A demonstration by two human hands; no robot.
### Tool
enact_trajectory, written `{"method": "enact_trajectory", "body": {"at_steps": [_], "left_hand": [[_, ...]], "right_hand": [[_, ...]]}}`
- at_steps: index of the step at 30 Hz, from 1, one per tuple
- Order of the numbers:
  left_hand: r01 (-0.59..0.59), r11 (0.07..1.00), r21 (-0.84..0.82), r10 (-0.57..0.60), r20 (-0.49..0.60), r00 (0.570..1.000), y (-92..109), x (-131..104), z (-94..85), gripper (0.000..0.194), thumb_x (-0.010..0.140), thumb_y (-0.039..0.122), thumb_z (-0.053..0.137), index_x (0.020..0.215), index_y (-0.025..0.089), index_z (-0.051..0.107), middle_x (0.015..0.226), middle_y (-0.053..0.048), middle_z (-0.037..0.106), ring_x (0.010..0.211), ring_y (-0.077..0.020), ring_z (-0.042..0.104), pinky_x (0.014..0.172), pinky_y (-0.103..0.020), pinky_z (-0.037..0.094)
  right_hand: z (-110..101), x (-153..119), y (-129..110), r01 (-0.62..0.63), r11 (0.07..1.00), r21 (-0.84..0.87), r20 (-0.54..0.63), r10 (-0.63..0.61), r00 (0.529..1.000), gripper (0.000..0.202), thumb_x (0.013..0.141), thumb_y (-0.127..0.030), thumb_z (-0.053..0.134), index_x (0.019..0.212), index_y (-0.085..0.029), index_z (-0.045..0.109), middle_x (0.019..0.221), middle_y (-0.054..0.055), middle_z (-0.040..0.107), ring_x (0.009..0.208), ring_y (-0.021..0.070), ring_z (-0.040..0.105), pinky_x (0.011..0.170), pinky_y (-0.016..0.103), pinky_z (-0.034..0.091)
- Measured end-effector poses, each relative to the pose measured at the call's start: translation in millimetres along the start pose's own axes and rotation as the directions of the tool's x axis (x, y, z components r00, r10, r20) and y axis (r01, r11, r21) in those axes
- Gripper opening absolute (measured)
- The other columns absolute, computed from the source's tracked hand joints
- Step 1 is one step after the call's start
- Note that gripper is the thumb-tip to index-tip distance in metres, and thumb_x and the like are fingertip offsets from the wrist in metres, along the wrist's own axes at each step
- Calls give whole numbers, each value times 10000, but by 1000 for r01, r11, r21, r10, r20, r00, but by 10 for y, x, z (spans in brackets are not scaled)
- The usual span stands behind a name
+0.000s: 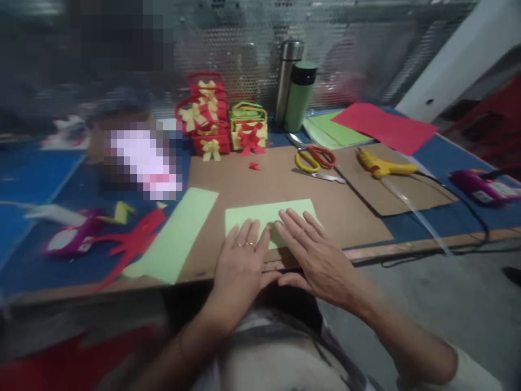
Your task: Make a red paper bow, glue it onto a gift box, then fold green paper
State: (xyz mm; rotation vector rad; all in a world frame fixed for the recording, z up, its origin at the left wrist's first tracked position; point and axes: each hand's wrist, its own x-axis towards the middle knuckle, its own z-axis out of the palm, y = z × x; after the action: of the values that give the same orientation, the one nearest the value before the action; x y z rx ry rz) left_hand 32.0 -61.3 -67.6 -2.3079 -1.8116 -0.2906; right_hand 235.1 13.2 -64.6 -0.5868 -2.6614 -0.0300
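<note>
Left hand [241, 263]: open, my fingers flat on green sheet [264, 212]
Right hand [319, 260]: open, touching same
Long axis: left-right

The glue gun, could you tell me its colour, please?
The glue gun is yellow, clearest in the head view.

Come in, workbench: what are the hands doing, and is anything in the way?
Left hand and right hand open, fingers on green paper. Scissors and glue gun farther back, off the sheet. Nothing on it but hands.
</note>
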Motion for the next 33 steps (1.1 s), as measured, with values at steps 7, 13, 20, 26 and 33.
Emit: {"method": "enact_trajectory", "body": {"at_steps": [7,13,20,26,33], "left_hand": [[24,1000,-4,-24,15,1000,53,-31,-4,875,852,640,686,1513,109,470,1535,-196,538,1456,-333,468,1228,-531,324],[-17,991,134,25,-51,998,287,-57,49,653,1003,389,554,1535,35,418,1608,-207,434,1500,-344,401,1233,-511,351],[-124,976,181,148,-123,981,385,-108,169,553,1015,146,369,1541,-23,373,1618,-237,391,1502,-322,398,1245,-498,356],[-97,972,214,123,-116,986,349,-139,120,528,991,109,366,1484,-68,438,1558,-265,466,1459,-321,464,1235,-469,386],[-107,983,148,123,-101,987,217,-214,57,515,994,184,488,1463,-27,477,1557,-231,490,1477,-329,438,1237,-460,374]], "right_hand": [[235,-11,15,-19,998,54,48,17,999,864,1005,-619,456,1643,-97,195,1626,224,393,1549,327,306,1243,569,316],[244,-33,50,8,997,79,35,-11,999,862,984,-579,523,1637,-107,217,1619,234,399,1545,338,312,1223,591,340],[279,-56,66,11,996,90,15,-13,1000,916,931,-465,635,1644,-106,184,1623,254,379,1554,344,288,1220,606,339],[260,-43,55,12,997,73,23,-13,1000,920,934,-456,628,1646,-104,165,1633,242,370,1549,342,300,1222,595,343],[268,-41,59,16,999,49,23,-17,1000,983,932,-513,652,1653,-103,124,1631,251,367,1541,351,318,1231,594,331]]}}
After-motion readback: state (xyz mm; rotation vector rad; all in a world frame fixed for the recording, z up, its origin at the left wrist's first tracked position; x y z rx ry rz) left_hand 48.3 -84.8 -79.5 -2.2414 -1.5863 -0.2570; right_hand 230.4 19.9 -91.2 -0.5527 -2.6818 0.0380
